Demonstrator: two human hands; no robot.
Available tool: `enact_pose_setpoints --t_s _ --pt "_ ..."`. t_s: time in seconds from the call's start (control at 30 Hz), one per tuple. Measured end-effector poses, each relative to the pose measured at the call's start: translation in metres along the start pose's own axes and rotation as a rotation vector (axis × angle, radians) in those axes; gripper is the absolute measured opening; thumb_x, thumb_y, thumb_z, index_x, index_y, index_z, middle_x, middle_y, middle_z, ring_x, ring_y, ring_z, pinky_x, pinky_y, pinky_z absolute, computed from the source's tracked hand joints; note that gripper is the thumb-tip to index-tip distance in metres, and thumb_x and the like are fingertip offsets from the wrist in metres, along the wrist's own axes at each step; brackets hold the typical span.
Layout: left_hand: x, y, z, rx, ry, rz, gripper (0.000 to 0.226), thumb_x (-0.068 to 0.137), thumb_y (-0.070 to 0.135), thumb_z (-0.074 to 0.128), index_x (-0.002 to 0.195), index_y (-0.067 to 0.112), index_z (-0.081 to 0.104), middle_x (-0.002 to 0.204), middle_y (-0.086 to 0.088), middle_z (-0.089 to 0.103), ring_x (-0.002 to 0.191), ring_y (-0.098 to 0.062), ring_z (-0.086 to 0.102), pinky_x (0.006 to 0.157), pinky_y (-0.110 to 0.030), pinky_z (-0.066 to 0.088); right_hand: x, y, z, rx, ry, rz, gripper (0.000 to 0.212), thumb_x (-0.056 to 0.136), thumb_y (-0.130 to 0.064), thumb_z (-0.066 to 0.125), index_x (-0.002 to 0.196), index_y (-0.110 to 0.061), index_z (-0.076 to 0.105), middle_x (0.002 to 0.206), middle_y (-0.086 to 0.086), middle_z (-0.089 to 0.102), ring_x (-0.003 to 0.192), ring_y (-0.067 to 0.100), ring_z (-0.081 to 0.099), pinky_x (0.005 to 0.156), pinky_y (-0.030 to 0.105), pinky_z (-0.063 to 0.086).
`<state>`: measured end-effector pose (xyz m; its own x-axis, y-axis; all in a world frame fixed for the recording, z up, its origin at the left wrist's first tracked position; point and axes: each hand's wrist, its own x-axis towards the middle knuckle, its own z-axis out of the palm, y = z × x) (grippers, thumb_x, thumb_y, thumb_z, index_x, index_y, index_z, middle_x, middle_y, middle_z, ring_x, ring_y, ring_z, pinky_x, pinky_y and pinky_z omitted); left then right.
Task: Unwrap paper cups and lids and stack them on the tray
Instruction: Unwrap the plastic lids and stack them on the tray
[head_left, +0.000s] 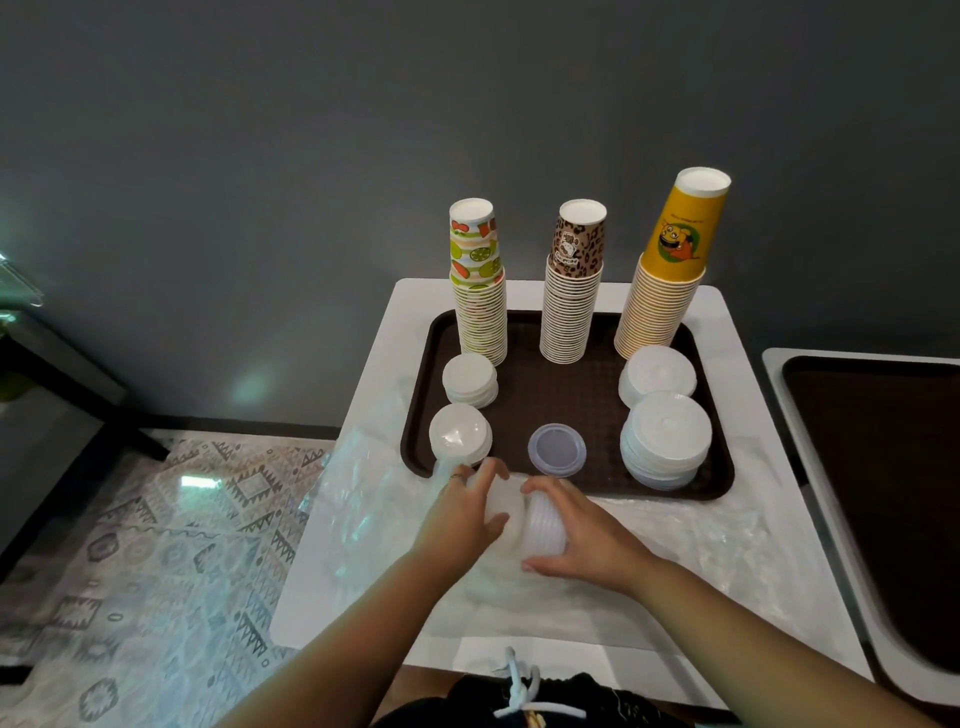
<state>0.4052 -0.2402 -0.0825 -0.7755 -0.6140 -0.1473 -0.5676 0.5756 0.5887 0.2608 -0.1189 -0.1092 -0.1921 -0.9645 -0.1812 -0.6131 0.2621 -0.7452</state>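
Observation:
A stack of white lids (535, 522) lies on its side on the white table, just in front of the brown tray (566, 384). My left hand (465, 512) grips its left end and my right hand (576, 530) curls round its right end. Clear plastic wrap (374, 499) trails off to the left. On the tray stand three cup stacks: fruit-print (478, 283), leopard-print (571, 283) and yellow (670, 265). Lid stacks sit at the left (470, 379) (460, 434) and right (657, 374) (665, 439), with clear lids (557, 449) in the middle.
Crumpled clear wrap (701, 540) covers the table's near right part. A second brown tray (883, 467) lies on another table to the right. A patterned rug (156, 545) covers the floor at left, and a grey wall stands behind.

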Motion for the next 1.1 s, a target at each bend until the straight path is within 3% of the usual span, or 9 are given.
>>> enact_pose_setpoints --t_s 0.1,0.23,0.4,0.53,0.67,0.8,0.93,1.03,1.1 --pt "0.01 -0.005 -0.016 -0.112 -0.063 -0.103 0.045 0.08 0.021 0.072 0.116 0.019 0.045 0.112 -0.006 0.054 0.088 -0.02 0.053 0.072 -0.023 0.04 0.001 0.0 -0.003 0.0 -0.017 0.002 0.073 0.068 -0.046 0.078 0.125 -0.042 0.033 0.13 -0.014 0.038 0.116 0.007 0.046 0.097 0.024 0.039" --pt "0.013 -0.009 -0.034 -0.308 -0.068 -0.21 0.045 0.076 0.025 0.078 0.11 0.022 0.049 0.098 -0.008 0.061 0.088 -0.024 0.06 0.076 -0.035 0.053 0.001 0.002 -0.009 -0.007 -0.046 -0.008 0.075 0.069 -0.049 0.077 0.129 -0.039 0.033 0.135 -0.015 0.036 0.121 0.004 0.041 0.101 0.02 0.034" --pt "0.02 -0.001 -0.055 -0.487 0.013 -0.227 0.042 0.076 0.026 0.078 0.109 0.025 0.052 0.101 -0.001 0.063 0.09 -0.014 0.06 0.066 -0.019 0.048 -0.001 0.002 -0.015 -0.084 -0.047 -0.062 0.074 0.075 -0.066 0.061 0.136 -0.031 0.035 0.139 -0.012 0.035 0.127 0.002 0.031 0.104 0.015 0.026" --pt "0.033 0.013 -0.069 -0.709 0.032 -0.225 0.041 0.078 0.022 0.077 0.112 0.02 0.055 0.096 0.003 0.066 0.087 -0.01 0.061 0.07 -0.021 0.049 0.004 -0.009 -0.02 -0.114 0.401 -0.228 0.056 0.088 -0.068 0.034 0.124 -0.027 0.046 0.12 -0.005 0.049 0.109 0.007 0.04 0.094 0.019 0.033" --pt "0.049 0.028 -0.073 -0.867 -0.075 -0.173 0.041 0.077 0.02 0.078 0.112 0.02 0.056 0.104 -0.003 0.066 0.101 -0.021 0.062 0.087 -0.037 0.053 0.024 -0.049 -0.038 0.549 0.471 0.062 0.035 0.092 -0.054 0.045 0.119 -0.031 0.048 0.119 -0.006 0.053 0.11 0.008 0.053 0.089 0.025 0.048" --pt "0.059 0.043 -0.075 -0.96 -0.191 -0.105 0.036 0.081 0.015 0.072 0.113 0.016 0.056 0.115 -0.012 0.063 0.11 -0.026 0.06 0.088 -0.033 0.053 0.038 -0.064 -0.054 1.5 0.21 0.329 0.066 0.09 -0.067 0.025 0.124 -0.022 0.059 0.125 0.011 0.063 0.111 0.03 0.061 0.085 0.046 0.049" --pt "0.067 0.047 -0.083 -0.775 -0.223 0.017 0.037 0.085 0.02 0.069 0.119 0.015 0.055 0.109 -0.001 0.064 0.1 -0.012 0.06 0.068 -0.012 0.05 0.042 -0.077 -0.057 1.726 0.203 0.334 0.071 0.088 -0.068 0.026 0.105 -0.017 0.074 0.119 0.015 0.066 0.101 0.029 0.067 0.082 0.049 0.054" --pt "0.076 0.042 -0.088 -0.419 -0.094 0.245 0.041 0.087 0.026 0.067 0.125 0.018 0.052 0.113 0.008 0.059 0.102 -0.007 0.053 0.078 -0.003 0.041 0.046 -0.08 -0.052 1.785 0.246 0.322 0.057 0.088 -0.054 0.039 0.113 -0.01 0.065 0.112 0.017 0.068 0.091 0.027 0.07 0.071 0.04 0.059" --pt "0.082 0.039 -0.088 -0.272 -0.024 0.388 0.046 0.088 0.023 0.065 0.131 0.019 0.049 0.126 0.004 0.054 0.11 -0.008 0.049 0.089 -0.011 0.038 0.049 -0.081 -0.05 1.807 0.272 0.313 0.052 0.085 -0.049 0.044 0.107 -0.009 0.07 0.109 0.016 0.069 0.089 0.026 0.07 0.069 0.038 0.059"
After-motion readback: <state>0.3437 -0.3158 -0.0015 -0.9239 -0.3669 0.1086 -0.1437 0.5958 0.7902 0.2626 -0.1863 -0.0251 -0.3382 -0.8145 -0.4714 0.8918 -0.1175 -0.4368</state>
